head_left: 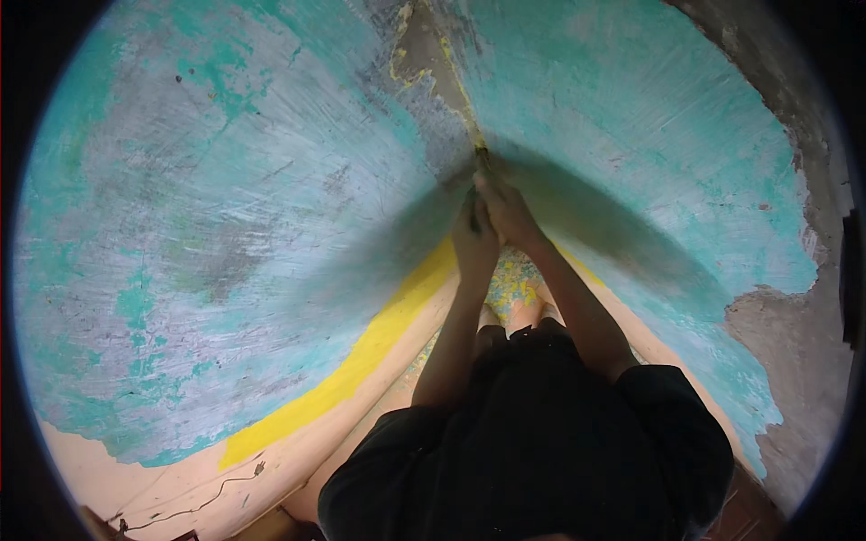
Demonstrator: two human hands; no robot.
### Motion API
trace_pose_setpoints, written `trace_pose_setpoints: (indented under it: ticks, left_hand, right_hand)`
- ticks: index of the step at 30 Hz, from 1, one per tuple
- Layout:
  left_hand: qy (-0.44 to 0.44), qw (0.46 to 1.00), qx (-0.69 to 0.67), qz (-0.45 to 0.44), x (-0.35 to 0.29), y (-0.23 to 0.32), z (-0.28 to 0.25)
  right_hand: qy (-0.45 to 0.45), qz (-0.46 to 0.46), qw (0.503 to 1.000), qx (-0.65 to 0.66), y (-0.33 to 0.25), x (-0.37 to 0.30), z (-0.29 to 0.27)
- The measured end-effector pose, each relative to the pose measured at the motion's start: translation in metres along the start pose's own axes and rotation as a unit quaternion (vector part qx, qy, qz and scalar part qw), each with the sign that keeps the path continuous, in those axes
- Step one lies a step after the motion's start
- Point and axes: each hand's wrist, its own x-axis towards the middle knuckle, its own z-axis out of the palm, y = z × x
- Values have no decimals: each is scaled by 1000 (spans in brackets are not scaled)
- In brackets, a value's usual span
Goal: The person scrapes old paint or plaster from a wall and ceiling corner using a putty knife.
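Both arms reach forward, and the hands meet at the corner where two walls with worn turquoise paint (pixel 631 99) join. My right hand (pixel 505 209) is in front, closed round a slim dark hand tool that looks like a scraper (pixel 482 156). Its tip touches the corner seam, just below a line of exposed yellow paint (pixel 465 106). Close behind, my left hand (pixel 473 236) is closed too, seemingly on the tool's rear end. Fingers hide most of the handle, and the blade's shape is too small to make out.
Yellow and blue paint flakes (pixel 512 275) litter the floor around my feet. A yellow band (pixel 361 356) runs low along the left wall, above a pale strip. At lower left lies a thin cable with a plug (pixel 259 468). Bare grey plaster (pixel 785 347) shows on the right.
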Motion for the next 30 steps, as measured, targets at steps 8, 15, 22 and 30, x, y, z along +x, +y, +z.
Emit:
trace_pose_setpoints:
  ticks: [8, 15, 22, 30]
  left_hand:
    - [-7, 1000, 13, 25, 7, -11, -4]
    - [-143, 983, 92, -70, 18, -20, -56]
    - [-99, 983, 51, -147, -68, -67, -83]
    - [-36, 982, 24, -186, -87, -44, -107]
  right_hand:
    - [-23, 54, 998, 18, -15, -10, 9]
    - [-18, -8, 1000, 12, 14, -20, 26]
    - [-149, 171, 971, 78, 71, -82, 74]
    - [-198, 250, 928, 193, 51, -103, 100]
